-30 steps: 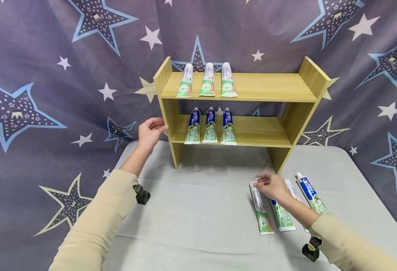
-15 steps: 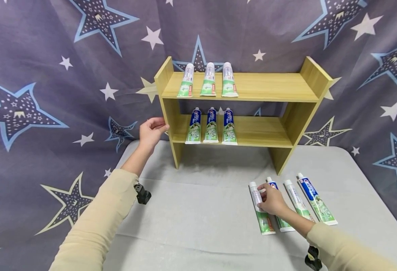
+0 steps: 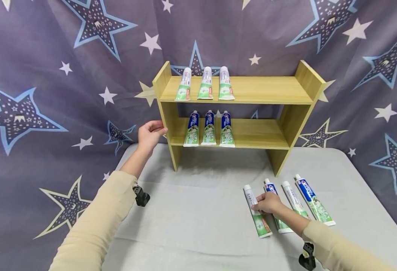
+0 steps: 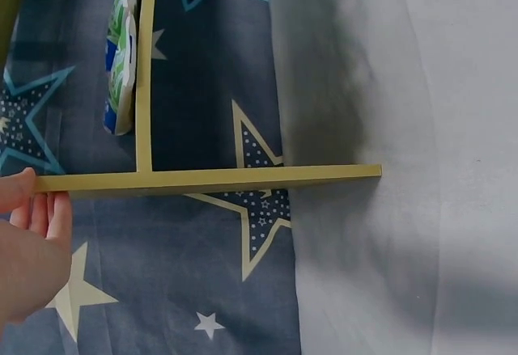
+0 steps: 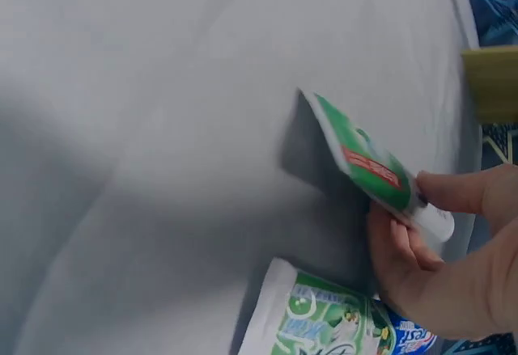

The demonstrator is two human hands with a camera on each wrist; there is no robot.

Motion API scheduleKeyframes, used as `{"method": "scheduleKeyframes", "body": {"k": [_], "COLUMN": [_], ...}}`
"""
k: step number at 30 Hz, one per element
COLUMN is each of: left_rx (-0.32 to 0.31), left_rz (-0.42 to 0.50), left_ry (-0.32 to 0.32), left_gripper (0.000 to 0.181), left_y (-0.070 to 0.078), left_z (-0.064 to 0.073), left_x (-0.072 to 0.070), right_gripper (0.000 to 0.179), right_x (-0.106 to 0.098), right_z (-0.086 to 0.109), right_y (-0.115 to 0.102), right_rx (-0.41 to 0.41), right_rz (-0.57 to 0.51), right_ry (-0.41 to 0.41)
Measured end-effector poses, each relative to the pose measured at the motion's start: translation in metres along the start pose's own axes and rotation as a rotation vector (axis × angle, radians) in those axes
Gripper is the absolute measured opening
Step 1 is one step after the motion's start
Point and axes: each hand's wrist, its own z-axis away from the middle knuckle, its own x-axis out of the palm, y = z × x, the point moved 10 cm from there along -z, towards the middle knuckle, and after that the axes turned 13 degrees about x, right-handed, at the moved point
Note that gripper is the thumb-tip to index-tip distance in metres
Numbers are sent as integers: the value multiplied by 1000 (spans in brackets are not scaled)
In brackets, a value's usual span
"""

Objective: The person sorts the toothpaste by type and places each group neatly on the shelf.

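My right hand (image 3: 268,202) pinches a white and green toothpaste tube (image 3: 261,227) between thumb and fingers. In the right wrist view this toothpaste tube (image 5: 368,165) is tilted, its flat end casting a shadow on the cloth. Just right of it lies a blue and green toothpaste tube (image 3: 284,227), partly hidden by the hand. My left hand (image 3: 149,134) grips the left side panel of a wooden shelf (image 3: 266,90); the left wrist view shows its thumb (image 4: 16,187) on one side of the panel edge, fingers on the other.
Another white and green tube (image 3: 294,199) and a blue and green tube (image 3: 315,203) lie at the right of the grey-covered table (image 3: 191,218). Three white-green tubes (image 3: 205,84) sit on the upper board, three blue-green ones (image 3: 209,130) on the lower. A star-patterned curtain (image 3: 49,124) hangs behind.
My right hand has come down onto the leftmost toothpaste tube, taken hold of it and shifted it slightly left, tilting it. The left hand keeps its place on the shelf.
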Motion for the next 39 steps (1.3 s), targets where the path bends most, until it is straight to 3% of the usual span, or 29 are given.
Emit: {"method": "scheduleKeyframes", "body": {"k": [5, 15, 25, 35, 39], "left_rx": [-5, -17, -22, -33, -27], "left_rz": [-18, -15, -2, 10, 7], "left_ry": [-7, 10, 19, 21, 20], "left_gripper": [33, 34, 34, 35, 34], "left_y": [-1, -2, -1, -6, -4], "left_z": [2, 3, 2, 2, 1], "left_x": [-1, -4, -3, -2, 0], "right_gripper": [32, 26, 34, 48, 47], "right_x": [12, 17, -5, -40, -53], "right_z": [1, 22, 38, 60, 70], "right_y": [6, -22, -49, -83, -96], "right_rx": [122, 97, 66, 1, -22], "right_rz": [-170, -325, -354, -341, -354], "right_ry": [-176, -440, -475, -522, -548]}}
